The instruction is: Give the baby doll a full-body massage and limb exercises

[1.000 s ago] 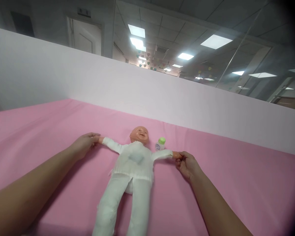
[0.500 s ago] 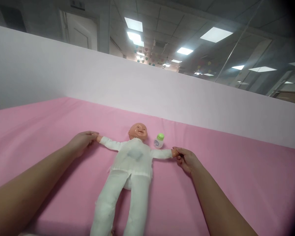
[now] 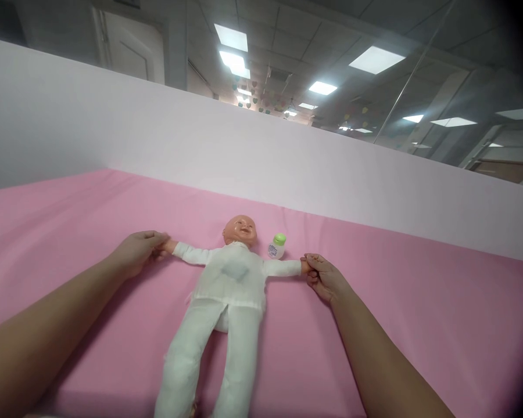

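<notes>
A baby doll [image 3: 232, 273] with a hard plastic head and a white cloth body lies on its back, both arms stretched out sideways. At the left, my left hand [image 3: 140, 251] is closed on one of the doll's hands. My right hand [image 3: 325, 277] pinches the doll's other hand between thumb and fingers. A small clear bottle [image 3: 276, 248] with a green cap is beside the doll's head, above its arm on the right. The doll's feet are mostly cut off by the bottom of the view.
Pink cloth [image 3: 396, 302] covers the surface under the doll. A white raised wall [image 3: 244, 157] runs along its far side. Beyond it are glass, ceiling lights and a door [image 3: 133, 49].
The view has shifted slightly, so the doll and bottle appear a little further left. Both hands still hold the doll's hands; the right fingers have moved slightly on their hold.
</notes>
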`<state>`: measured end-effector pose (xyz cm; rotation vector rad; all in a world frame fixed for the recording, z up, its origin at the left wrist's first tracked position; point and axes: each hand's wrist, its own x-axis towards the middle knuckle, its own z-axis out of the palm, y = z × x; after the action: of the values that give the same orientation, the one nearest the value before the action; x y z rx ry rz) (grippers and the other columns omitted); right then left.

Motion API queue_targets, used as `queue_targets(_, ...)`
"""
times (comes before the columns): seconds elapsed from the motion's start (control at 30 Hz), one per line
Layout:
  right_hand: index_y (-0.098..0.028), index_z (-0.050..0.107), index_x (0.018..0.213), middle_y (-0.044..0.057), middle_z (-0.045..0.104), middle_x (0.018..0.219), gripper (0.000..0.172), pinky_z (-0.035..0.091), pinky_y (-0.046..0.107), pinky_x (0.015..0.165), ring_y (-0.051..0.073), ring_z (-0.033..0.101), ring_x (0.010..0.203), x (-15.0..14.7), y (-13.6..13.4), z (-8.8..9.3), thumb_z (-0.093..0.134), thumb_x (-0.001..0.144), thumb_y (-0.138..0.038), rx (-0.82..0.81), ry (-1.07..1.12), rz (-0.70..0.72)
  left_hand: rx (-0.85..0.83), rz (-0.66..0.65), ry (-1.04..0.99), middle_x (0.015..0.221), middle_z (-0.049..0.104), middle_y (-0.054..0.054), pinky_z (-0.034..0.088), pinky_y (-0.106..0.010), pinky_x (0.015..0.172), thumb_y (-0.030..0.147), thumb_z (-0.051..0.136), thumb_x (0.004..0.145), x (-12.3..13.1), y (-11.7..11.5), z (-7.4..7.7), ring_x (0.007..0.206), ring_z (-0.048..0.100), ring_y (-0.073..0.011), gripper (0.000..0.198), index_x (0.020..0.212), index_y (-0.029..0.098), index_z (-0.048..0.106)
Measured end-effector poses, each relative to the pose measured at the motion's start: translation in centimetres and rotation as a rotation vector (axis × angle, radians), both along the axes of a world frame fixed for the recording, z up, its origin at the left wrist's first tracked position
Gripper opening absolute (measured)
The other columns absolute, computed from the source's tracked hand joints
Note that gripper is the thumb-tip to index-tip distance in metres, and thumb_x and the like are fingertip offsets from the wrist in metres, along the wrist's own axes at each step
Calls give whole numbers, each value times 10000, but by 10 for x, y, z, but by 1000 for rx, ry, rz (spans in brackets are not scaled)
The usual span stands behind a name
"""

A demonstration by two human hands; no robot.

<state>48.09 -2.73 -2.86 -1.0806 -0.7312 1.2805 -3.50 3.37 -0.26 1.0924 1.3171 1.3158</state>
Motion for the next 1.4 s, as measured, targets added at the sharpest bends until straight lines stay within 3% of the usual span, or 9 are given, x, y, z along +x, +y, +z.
queue_targets(0.23, -193, 712, 926, -5, 656, 739, 281, 282, 154, 340, 38, 351, 447, 1, 5, -7, 882, 765, -348, 1, -56, -63, -56, 18, -34, 691, 696, -90, 546, -250, 497, 278, 808, 684, -1, 5, -3, 533, 626, -160, 299, 915, 102, 740)
queue_targets(0.4, -206, 719, 1033, 25, 682, 823, 306, 501, 206, 470, 99, 540, 567, 4, 3, -7, 856, 759, -212, 8, -39, -34, -57, 29, -66, 772, 712, -107, 610, -295, 588, 197, 804, 612, -1, 6, -1, 659, 687, -206, 347, 937, 100, 730)
queue_targets(0.5, -202, 718, 1053, 40, 699, 892, 356, 556, 225, 567, 106, 581, 628, 4, 1, -6, 869, 732, -174, 6, -34, 23, -48, -5, -62, 777, 712, -99, 596, -278, 582, 198, 830, 574, -2, 5, 0, 658, 671, -189, 421, 970, 100, 725)
queue_targets(0.7, -186, 680, 904, -40, 591, 689, 371, 377, 157, 450, 53, 448, 518, 2, -4, -2, 950, 665, -271, -2, -109, 80, -14, -27, 23, 681, 671, -47, 426, -201, 433, 302, 893, 571, -6, 7, -5, 535, 563, -129, 408, 901, 138, 717)
queue_targets(0.83, -173, 602, 767, -56, 533, 629, 432, 296, 158, 435, 41, 384, 498, -1, -7, 0, 963, 654, -380, 11, -148, 107, 0, -23, 56, 648, 649, -32, 405, -221, 427, 391, 878, 637, -7, 9, -9, 505, 550, -132, 337, 791, 170, 675)
queue_targets(1.0, -182, 569, 735, -58, 490, 580, 457, 275, 166, 420, 47, 346, 475, -2, -6, -3, 893, 739, -504, -9, -190, 72, -5, 4, 65, 639, 646, -33, 417, -241, 426, 416, 834, 690, -9, 12, -13, 481, 549, -141, 303, 798, 180, 678)
queue_targets(1.17, -183, 685, 884, -21, 585, 676, 307, 370, 174, 447, 68, 454, 523, 2, -3, -4, 896, 733, -347, -20, -187, 33, -17, 5, 12, 703, 682, -74, 500, -274, 492, 311, 807, 641, -6, 12, -11, 549, 613, -176, 327, 909, 146, 719)
queue_targets(1.27, -184, 723, 1002, 21, 662, 819, 347, 468, 200, 537, 93, 535, 617, 3, -6, 0, 893, 720, -296, -5, -163, 92, -11, -30, -19, 770, 706, -88, 550, -293, 571, 256, 823, 590, -4, 8, -7, 618, 648, -186, 436, 993, 127, 715)
queue_targets(1.4, -167, 703, 928, -3, 621, 746, 357, 420, 198, 524, 82, 484, 590, -1, -12, 5, 933, 673, -266, 18, -172, 184, 4, -81, -8, 753, 704, -65, 518, -264, 553, 263, 872, 568, -5, 6, -5, 594, 623, -161, 526, 1049, 132, 706)
